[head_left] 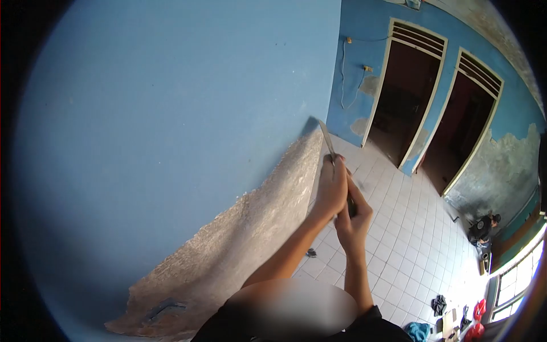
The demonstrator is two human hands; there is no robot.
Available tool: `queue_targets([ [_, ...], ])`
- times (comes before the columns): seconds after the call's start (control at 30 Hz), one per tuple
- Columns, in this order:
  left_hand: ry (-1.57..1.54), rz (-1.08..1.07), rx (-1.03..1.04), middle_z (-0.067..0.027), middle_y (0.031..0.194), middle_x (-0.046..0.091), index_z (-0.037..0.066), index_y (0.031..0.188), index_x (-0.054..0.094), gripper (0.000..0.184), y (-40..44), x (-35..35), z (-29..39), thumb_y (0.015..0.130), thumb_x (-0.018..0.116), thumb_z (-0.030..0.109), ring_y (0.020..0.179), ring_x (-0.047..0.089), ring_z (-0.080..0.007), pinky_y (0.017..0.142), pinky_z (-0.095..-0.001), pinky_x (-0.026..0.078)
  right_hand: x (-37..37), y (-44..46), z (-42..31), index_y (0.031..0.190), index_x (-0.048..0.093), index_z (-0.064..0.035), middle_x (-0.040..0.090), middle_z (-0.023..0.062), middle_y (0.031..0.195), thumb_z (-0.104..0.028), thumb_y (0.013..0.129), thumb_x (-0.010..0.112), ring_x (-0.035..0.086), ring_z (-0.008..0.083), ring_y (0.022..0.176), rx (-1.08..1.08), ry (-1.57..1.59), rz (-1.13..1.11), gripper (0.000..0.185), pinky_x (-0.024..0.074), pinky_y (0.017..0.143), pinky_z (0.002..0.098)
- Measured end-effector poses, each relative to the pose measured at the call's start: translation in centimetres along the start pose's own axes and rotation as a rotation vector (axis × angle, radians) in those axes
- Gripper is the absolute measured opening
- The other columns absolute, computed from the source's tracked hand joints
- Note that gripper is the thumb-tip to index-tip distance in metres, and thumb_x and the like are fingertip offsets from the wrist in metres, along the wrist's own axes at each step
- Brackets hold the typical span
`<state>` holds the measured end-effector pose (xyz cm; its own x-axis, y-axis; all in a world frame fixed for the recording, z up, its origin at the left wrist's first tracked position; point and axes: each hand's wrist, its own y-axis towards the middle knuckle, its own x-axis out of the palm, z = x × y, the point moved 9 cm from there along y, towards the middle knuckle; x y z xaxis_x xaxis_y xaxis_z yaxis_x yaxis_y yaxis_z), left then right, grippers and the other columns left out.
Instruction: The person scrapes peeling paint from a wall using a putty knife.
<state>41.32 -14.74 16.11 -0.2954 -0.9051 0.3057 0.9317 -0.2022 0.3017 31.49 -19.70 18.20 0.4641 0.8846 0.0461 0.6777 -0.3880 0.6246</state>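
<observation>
My left hand is closed high on a scraper, close to its thin metal blade. Lower down, my right hand wraps round the handle, which the fingers mostly hide. The blade is seen nearly edge-on, and its tip meets the blue wall near the wall's right-hand corner, or comes very close to it. Just below the tip lies the upper end of a bare, rough plaster patch, where the blue paint is gone. Its ragged edge slopes down to the left.
White floor tiles stretch to two doorways. A loose cable hangs on the far wall. Another person crouches by the right wall. Red bags and a teal cloth lie at the lower right.
</observation>
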Motion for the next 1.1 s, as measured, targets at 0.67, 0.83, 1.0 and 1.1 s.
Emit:
queue_targets([
  [0.67,0.02,-0.122,-0.131,-0.0056,0.075,0.045,0.001,0.1,0.044,0.026,3.2,0.4,-1.9,0.088,0.037,0.024,0.062,0.045,-0.013,0.055,-0.0287,0.04,0.0,2.4,3.4,0.115,0.054,0.0028,0.06,0.0165,0.106,-0.005,0.083,0.049,0.055,0.0192,0.101,0.096,-0.08,-0.024,0.034,0.0407,0.089,0.0302],
  [0.83,-0.013,-0.056,-0.012,-0.0041,0.071,0.045,0.002,0.093,0.043,0.026,1.0,3.2,-0.3,0.089,0.036,0.027,0.065,0.047,-0.0141,0.059,-0.0288,0.04,-3.1,2.0,1.4,0.116,0.053,0.0021,0.061,0.0114,0.096,-0.006,0.083,0.05,0.055,0.0129,0.085,-0.028,-0.069,0.045,0.034,0.0429,0.077,0.0243],
  [1.0,-0.222,0.01,-0.152,-0.0039,0.07,0.045,0.004,0.089,0.044,0.023,-0.6,1.3,-4.9,0.088,0.036,0.026,0.063,0.047,-0.0129,0.056,-0.0282,0.041,-2.4,-0.2,2.2,0.117,0.052,0.0031,0.059,0.0068,0.088,-0.007,0.084,0.051,0.053,0.009,0.072,-0.122,-0.301,-0.117,0.035,0.0437,0.066,0.0207],
  [1.1,-0.137,0.029,0.0,-0.0039,0.071,0.044,0.004,0.091,0.042,0.022,2.6,1.9,-2.8,0.088,0.035,0.025,0.06,0.045,-0.01,0.051,-0.0263,0.04,-2.6,1.4,5.4,0.116,0.052,0.0035,0.06,0.0114,0.097,-0.003,0.083,0.05,0.053,0.0119,0.088,0.139,0.046,-0.088,0.034,0.0415,0.08,0.0241],
])
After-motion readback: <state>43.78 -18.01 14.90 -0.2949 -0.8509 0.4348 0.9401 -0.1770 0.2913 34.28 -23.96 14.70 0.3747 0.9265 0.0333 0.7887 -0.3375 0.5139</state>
